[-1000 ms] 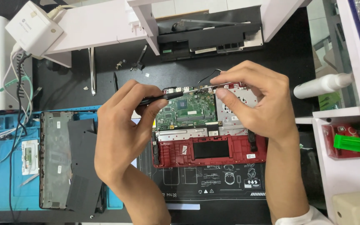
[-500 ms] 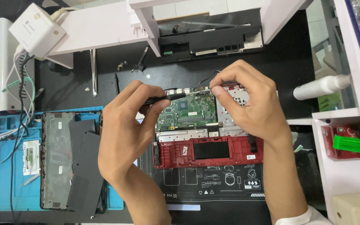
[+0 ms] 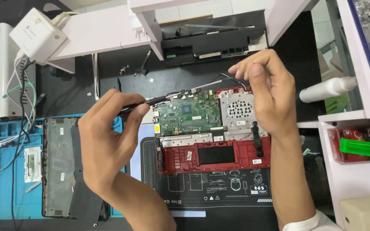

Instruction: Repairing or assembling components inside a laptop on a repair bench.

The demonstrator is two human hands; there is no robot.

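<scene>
Left hand [image 3: 108,141] grips screwdriver [image 3: 150,102]; right hand [image 3: 266,94] seemingly pinches cable [image 3: 219,81].

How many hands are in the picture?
2. The left hand holds a black tool beside the green circuit board; the right hand is raised above the red laptop shell.

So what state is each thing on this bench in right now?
Laptop: opened up, green board exposed.
Cover: off, lying on the blue mat.
Left hand: gripping a dark tool, tip at the board's top edge.
Right hand: raised, pinching a thin cable.
White bottle: lying down.
</scene>
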